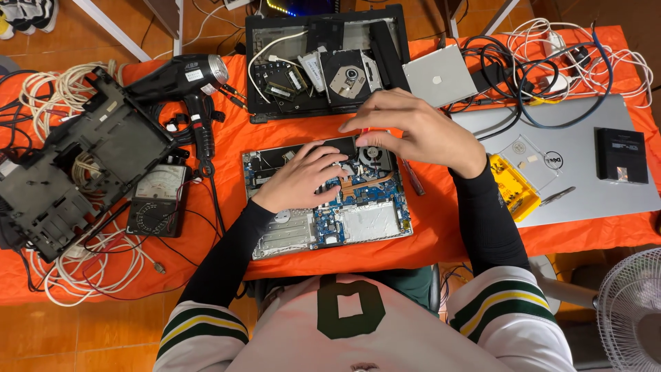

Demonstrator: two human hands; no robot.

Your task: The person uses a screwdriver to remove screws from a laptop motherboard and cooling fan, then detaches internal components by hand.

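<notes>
An opened laptop base (358, 224) lies in front of me on the orange table cover (441, 227), its blue circuit board, copper heat pipe and round fan (372, 153) exposed. My left hand (299, 178) rests flat on the board near the middle, fingers spread. My right hand (413, 131) hovers over the fan corner, fingers curled around a thin red-handled tool that is mostly hidden.
A second gutted laptop (323, 62) with an optical drive lies behind. A black hair dryer (182, 79), an analog multimeter (157, 200), a stripped black chassis (76, 165), cable tangles (558, 62), a closed silver laptop (585, 172), a yellow bit case (513, 196) and a fan (630, 310) surround the work.
</notes>
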